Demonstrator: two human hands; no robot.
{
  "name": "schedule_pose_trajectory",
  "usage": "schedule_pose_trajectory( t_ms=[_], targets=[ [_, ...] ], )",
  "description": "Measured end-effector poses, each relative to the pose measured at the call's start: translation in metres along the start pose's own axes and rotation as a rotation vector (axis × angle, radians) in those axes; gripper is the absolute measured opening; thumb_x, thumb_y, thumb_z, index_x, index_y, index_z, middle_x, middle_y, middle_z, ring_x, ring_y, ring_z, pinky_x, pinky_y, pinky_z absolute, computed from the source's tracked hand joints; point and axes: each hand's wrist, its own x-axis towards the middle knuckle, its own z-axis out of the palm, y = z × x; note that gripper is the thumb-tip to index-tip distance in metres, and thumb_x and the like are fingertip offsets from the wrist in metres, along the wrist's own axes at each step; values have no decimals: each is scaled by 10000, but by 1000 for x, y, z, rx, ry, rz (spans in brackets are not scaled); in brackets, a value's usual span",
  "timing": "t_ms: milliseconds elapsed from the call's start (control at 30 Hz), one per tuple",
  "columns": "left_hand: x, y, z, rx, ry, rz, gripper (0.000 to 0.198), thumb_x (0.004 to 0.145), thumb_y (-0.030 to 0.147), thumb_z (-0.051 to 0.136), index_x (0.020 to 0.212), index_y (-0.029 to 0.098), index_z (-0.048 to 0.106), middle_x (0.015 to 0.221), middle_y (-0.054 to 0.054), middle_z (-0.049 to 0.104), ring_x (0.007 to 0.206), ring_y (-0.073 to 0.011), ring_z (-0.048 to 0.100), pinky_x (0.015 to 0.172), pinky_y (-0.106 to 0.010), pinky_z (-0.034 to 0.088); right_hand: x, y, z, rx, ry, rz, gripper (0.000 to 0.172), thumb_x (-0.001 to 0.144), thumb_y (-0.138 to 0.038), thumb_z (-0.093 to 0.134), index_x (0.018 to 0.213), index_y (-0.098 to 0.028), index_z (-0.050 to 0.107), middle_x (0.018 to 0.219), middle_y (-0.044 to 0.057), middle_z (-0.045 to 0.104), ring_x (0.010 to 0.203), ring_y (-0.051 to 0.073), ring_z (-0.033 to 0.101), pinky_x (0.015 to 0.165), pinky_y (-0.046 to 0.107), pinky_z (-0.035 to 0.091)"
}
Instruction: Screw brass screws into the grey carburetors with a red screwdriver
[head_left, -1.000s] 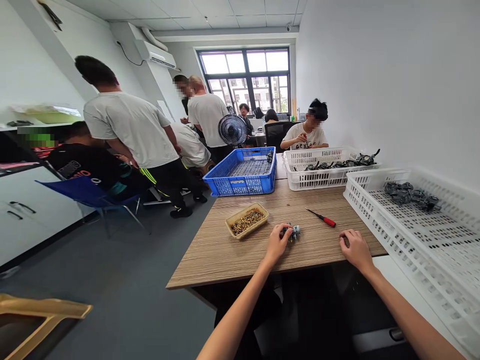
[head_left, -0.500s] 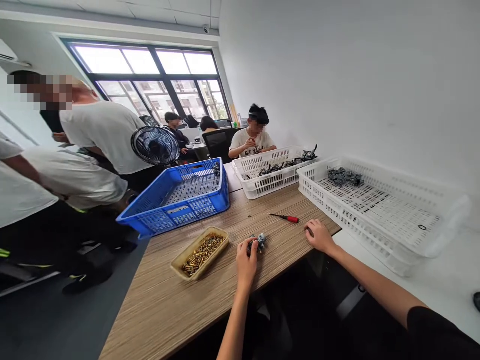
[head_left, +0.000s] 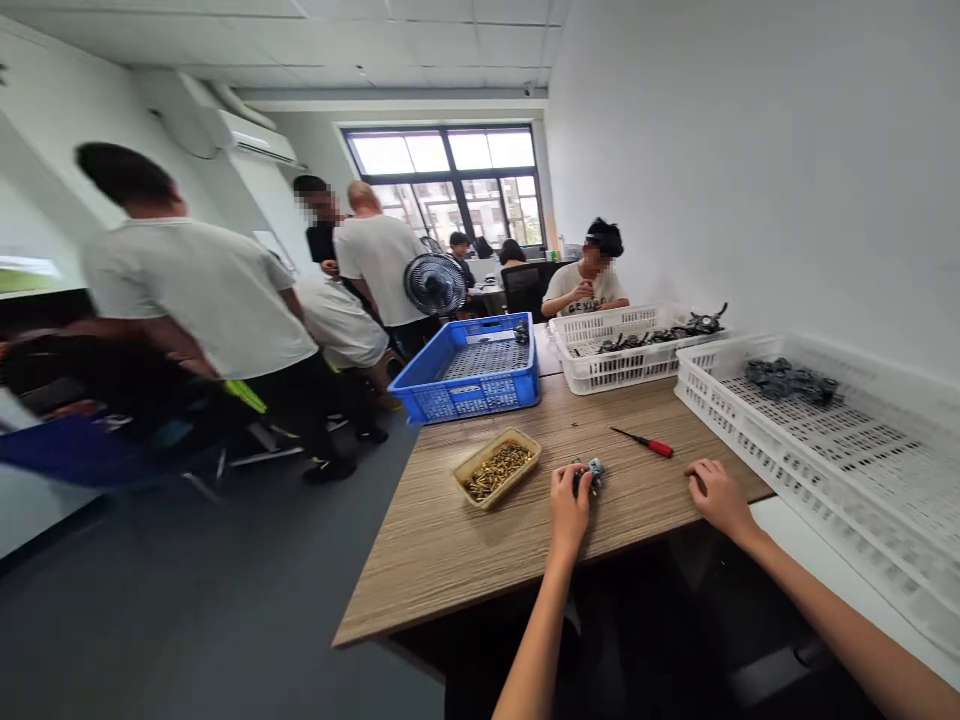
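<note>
My left hand (head_left: 571, 497) is closed around a small grey and black mechanical part (head_left: 595, 467) on the wooden table, and its fingers hide much of the part. Resting on the tabletop near the right edge, my right hand (head_left: 718, 492) holds nothing that I can see; its fingers are loosely bent and the thumb stands apart. A screwdriver with a red handle (head_left: 660, 449) lies between the two hands, a little farther back. Left of my left hand stands a yellowish tray (head_left: 460, 480) full of small brass-coloured pieces (head_left: 499, 470).
A blue crate (head_left: 465, 400) stands at the table's back left. Two white crates, one behind (head_left: 581, 377) and one at right (head_left: 757, 445), hold dark parts. A person (head_left: 589, 290) sits across the table. Several people stand at left, near a black fan (head_left: 435, 285).
My view has swung to the left, so the table and crates appear farther right. Both hands keep their places on the table, the left still on the part.
</note>
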Motion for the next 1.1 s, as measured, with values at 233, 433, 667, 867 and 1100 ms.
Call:
schedule_pose_trajectory(
  t_ms=[233,433,667,867,1100],
  targets=[
    [-2,6,3,-66,61,-26,254,1007,379,559,1067,209,739,1101,-90,614,1086,-237,643,1036,-404,507,4,11,3,-9,-11,-30,236,947,-325,438,938,-233,655,1009,96,720,999,296,623,911,436,493],
    [-2,10,1,-110,53,-57,246,996,370,577,1071,208,747,1104,-94,620,1082,-239,641,1038,-404,502,16,15,1,-39,-80,-54,243,932,-325,452,942,-230,675,1016,103,723,977,298,635,915,450,501],
    [-2,11,0,-115,55,-65,256,997,374,577,1077,206,754,1111,-95,625,1089,-241,641,1049,-417,504,17,15,6,-118,-53,-80,258,958,-294,432,977,-218,678,1038,109,714,976,299,635,911,446,510],
    [-3,10,0,-113,50,-58,264,1004,372,575,1136,219,744,1138,-99,628,1113,-240,640,1061,-419,501,18,9,2,-203,-100,-60,249,960,-281,441,1003,-220,679,1056,114,715,1008,313,653,917,449,519],
    [0,9,-2,-96,40,-48,308,1003,407,570,1189,216,724,1147,-107,639,1117,-250,654,1051,-418,508,61,-26,-57,-62,-371,-71,271,958,-337,486,1128,-255,681,1138,94,726,1004,258,715,835,358,542]
  ],
)
